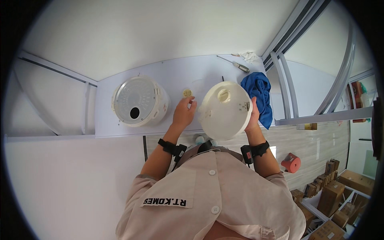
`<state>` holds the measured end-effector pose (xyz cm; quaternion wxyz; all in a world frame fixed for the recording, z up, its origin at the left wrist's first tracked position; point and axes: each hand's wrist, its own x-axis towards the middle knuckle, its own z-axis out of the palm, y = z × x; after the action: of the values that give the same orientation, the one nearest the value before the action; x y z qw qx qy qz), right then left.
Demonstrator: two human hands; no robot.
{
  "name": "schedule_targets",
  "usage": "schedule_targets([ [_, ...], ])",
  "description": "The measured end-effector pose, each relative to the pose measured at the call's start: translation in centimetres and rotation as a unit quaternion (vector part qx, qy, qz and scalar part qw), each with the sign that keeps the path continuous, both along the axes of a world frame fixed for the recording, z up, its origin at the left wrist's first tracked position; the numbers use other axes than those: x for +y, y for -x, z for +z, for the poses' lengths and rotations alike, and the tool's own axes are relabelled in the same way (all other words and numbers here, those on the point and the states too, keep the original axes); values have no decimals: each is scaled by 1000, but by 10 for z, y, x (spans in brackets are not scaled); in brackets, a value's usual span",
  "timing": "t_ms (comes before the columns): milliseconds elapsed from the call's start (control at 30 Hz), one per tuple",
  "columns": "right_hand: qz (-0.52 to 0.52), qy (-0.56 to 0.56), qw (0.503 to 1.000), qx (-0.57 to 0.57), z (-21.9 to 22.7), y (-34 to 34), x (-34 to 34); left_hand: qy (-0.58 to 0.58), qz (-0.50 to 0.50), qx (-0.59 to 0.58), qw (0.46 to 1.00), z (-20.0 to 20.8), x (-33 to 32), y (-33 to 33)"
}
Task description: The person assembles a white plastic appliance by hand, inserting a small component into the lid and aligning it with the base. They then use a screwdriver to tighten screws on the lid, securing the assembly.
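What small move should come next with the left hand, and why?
I'd probably close the left hand in a light grip on the small yellow round piece. That hand is right at the piece's near edge, though I can't tell if they touch, and the right hand is holding the white lid by its rim, so the left seems the better placed.

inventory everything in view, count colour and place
table: 1, pale, centre
pot: 1, white, table's left
disc: 1, yellowish, by left hand
lid: 1, white, in right hand
rod: 1, dark, beyond lid
screwdriver: 1, grey, table's back right
tissue: 1, white, back right corner
cloth: 1, blue, table's right
rails: several, grey, both sides
cylinder: 1, red, right floor
boxes: many, brown, lower right
shirt: 1, beige, lower middle
wristbands: 2, black, both wrists
left hand: 1, bare, beside disc
right hand: 1, bare, on lid
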<state>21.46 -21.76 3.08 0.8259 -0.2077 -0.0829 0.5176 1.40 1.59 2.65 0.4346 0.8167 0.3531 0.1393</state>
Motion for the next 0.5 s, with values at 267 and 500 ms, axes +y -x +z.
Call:
schedule_targets([
  [267,86,37,995,-13,-10,11,8,378,-15,-121,918,18,-7,22],
  [500,113,226,958,-133,4,9,23,164,59,-73,982,-8,1,52],
])
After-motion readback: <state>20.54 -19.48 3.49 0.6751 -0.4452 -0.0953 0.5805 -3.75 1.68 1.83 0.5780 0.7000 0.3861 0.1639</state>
